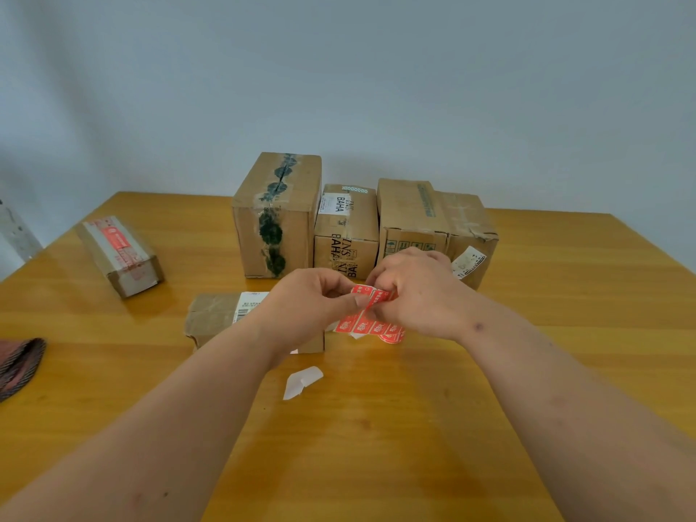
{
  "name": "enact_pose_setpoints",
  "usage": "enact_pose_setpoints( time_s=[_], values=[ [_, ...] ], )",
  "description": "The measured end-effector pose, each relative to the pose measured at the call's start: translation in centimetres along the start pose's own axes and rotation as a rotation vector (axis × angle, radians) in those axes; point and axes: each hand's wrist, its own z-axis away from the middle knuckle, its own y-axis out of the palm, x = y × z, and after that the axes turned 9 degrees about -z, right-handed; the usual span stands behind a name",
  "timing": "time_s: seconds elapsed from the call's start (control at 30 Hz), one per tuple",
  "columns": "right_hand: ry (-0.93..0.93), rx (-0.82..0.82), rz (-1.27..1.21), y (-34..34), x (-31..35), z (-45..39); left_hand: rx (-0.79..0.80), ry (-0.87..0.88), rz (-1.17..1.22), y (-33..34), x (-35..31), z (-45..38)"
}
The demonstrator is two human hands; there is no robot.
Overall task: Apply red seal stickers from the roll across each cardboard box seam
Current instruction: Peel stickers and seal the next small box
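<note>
Both hands meet above the table centre over a strip of red seal stickers (371,325). My left hand (312,303) pinches the strip's upper end with thumb and fingers. My right hand (418,295) pinches the same end from the right, fingers curled on a sticker. The rest of the strip hangs down to the table. A small flat cardboard box (212,318) with a white barcode label lies just under my left wrist, partly hidden by it.
Three taller cardboard boxes stand in a row behind: one with dark tape (277,216), a middle printed one (346,231), a wide one (433,224). A box bearing red stickers (118,254) lies far left. White backing paper (303,382) lies on the wooden table (376,427). Dark cloth (19,365) at the left edge.
</note>
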Motion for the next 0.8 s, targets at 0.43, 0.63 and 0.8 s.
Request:
enact_pose_setpoints(
  time_s=[0.43,0.63,0.8],
  values=[
    [-0.042,-0.015,0.032,0.08,0.12,0.35,-0.028,-0.045,-0.029,0.77,0.17,-0.31],
    [-0.047,-0.057,0.009,-0.06,0.30,0.45,-0.045,-0.069,0.046,0.54,-0.01,-0.61],
    [0.039,-0.040,-0.049,-0.09,-0.06,-0.23,-0.052,-0.038,0.038,0.56,-0.19,-0.54]
  ],
)
